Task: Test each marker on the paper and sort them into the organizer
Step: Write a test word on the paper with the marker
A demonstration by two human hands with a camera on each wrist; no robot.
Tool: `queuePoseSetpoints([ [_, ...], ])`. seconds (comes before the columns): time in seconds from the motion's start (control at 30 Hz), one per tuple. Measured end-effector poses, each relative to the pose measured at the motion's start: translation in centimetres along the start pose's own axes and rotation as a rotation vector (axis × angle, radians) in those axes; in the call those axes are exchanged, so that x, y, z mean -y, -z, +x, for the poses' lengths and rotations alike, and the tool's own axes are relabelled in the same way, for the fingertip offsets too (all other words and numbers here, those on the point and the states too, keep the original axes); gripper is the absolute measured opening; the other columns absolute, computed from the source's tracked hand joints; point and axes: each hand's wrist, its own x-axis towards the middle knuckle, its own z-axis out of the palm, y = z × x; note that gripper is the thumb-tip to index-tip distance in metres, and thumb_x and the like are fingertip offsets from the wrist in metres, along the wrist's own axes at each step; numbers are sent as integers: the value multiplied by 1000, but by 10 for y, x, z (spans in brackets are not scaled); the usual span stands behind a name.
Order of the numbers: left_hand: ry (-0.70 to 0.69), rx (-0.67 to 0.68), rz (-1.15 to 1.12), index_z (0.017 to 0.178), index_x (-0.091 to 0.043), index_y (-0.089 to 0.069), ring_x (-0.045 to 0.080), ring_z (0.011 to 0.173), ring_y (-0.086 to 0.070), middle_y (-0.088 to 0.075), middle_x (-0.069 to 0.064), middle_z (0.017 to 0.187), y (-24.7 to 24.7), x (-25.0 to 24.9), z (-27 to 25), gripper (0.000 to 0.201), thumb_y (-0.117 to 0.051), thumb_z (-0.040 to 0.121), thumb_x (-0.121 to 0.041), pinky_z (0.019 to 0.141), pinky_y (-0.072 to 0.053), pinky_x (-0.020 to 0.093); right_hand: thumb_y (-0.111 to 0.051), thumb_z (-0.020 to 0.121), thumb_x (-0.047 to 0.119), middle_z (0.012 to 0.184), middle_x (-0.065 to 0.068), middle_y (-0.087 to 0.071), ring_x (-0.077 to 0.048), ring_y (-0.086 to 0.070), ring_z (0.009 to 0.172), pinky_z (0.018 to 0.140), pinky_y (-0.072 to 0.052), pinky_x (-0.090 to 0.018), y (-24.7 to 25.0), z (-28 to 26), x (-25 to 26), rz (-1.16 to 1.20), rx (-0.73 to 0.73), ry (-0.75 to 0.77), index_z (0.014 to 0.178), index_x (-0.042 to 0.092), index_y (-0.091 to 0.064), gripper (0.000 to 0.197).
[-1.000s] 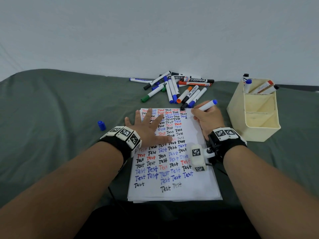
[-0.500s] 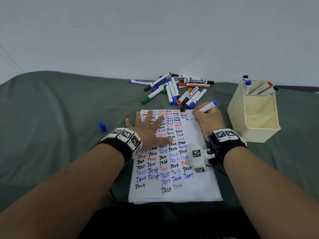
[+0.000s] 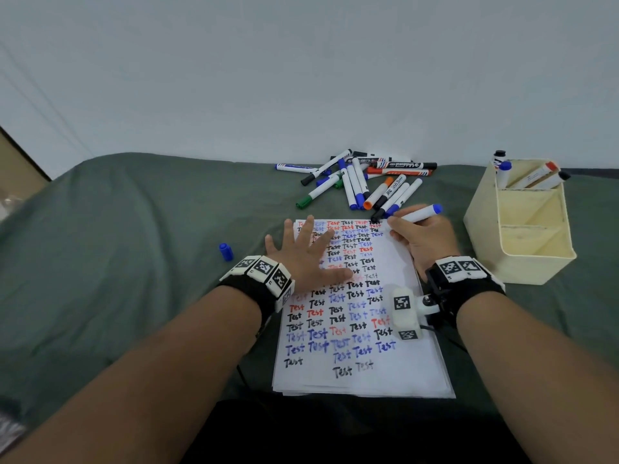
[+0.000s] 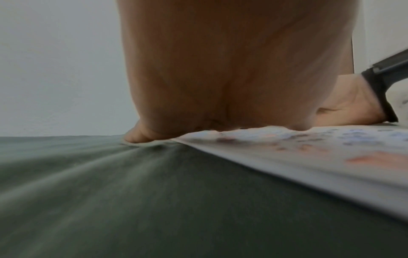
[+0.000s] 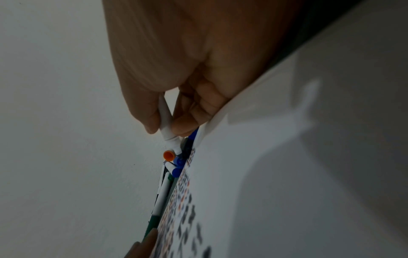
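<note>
We see right hand [image 3: 423, 241] gripping marker [image 3: 418, 214] between thumb and fingers [image 5: 185, 124], pen-style, at paper's [image 3: 385, 373] far right corner; tip points down toward sheet, blue end up toward organizer [image 3: 522, 259]. Whether tip touches paper, we cannot tell. Left hand [image 3: 301, 256] lies flat, fingers spread, pressing paper's left edge. Loose blue cap [image 3: 226, 252] sits on green cloth [image 3: 134, 262] left of paper. Marker pile [image 3: 361, 182] at cloth's far edge.
</note>
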Motion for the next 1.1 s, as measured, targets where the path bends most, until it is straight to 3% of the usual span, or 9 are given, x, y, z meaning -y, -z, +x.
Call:
queuePoseSetpoints([
  [0.17, -60, -255, 37, 158, -37, -12, 30, 154, 12, 9, 1, 168, 10, 10, -4, 98, -25, 78, -92, 121, -1, 62, -85, 79, 14, 77, -3, -74, -10, -63, 66, 67, -55, -24, -4, -7, 10, 70, -11, 1, 89, 13, -75, 14],
  [0.33, 6, -448, 34, 145, -41, -44, 28, 151, -18, -23, 1, 164, 18, 42, -19, 64, -54, 88, -69, 122, -19, 51, -84, 82, 16, 74, -3, -73, -12, -60, 61, 60, -55, -23, -7, -14, 24, 74, 34, 48, 87, 18, -76, 10],
  [0.53, 250, -436, 18, 134, -37, -60, 30, 135, -40, -46, 7, 145, 27, 91, -42, 48, -68, 88, -49, 113, -35, 43, -75, 89, 15, 73, -5, -70, -18, -62, 65, 63, -53, -29, -20, -26, 45, 150, 211, 22, 97, 19, -80, 9],
  [0.63, 281, -369, -49, 135, -27, -63, 31, 131, -48, -54, 12, 139, 27, 102, -47, 41, -67, 93, -26, 109, -37, 37, -70, 92, 11, 80, -11, -71, -25, -61, 68, 64, -53, -32, -26, -36, 55, 198, 322, 17, 106, 15, -77, 17],
  [0.7, 287, -360, -78, 125, -21, -70, 30, 124, -56, -64, 11, 132, 27, 105, -50, 32, -62, 95, -13, 105, -42, 36, -69, 91, 9, 81, -13, -72, -25, -62, 67, 63, -54, -33, -29, -44, 60, 191, 360, 29, 109, 13, -73, 19],
  [0.77, 291, -385, -112, 111, -17, -76, 29, 113, -63, -71, 9, 119, 29, 103, -52, 23, -64, 93, -12, 96, -48, 34, -70, 90, 9, 83, -13, -74, -23, -64, 65, 60, -55, -31, -31, -53, 63, 190, 353, 31, 105, 12, -66, 16],
  [0.87, 253, -455, -269, 102, -16, -78, 25, 97, -68, -76, 6, 99, 34, 89, -54, 15, -67, 92, -19, 78, -44, 26, -73, 88, 11, 86, -13, -76, -22, -66, 66, 61, -55, -30, -27, -67, 60, 233, 306, 10, 104, 9, -64, 19],
  [1.0, 101, -538, -630, 88, -28, -69, 13, 70, -72, -75, -6, 77, 38, 58, -56, 9, -65, 96, -25, 73, -57, 30, -76, 87, 11, 88, -15, -76, -23, -66, 67, 66, -56, -34, -18, -82, 52, 335, 257, -32, 107, 9, -67, 22],
  [1.1, 27, -599, -725, 85, -31, -65, 3, 55, -66, -71, -12, 66, 44, 32, -56, 14, -63, 97, -26, 57, -50, 18, -75, 89, 9, 88, -18, -76, -23, -64, 65, 66, -56, -35, -12, -89, 50, 385, 239, -42, 108, 8, -68, 20],
])
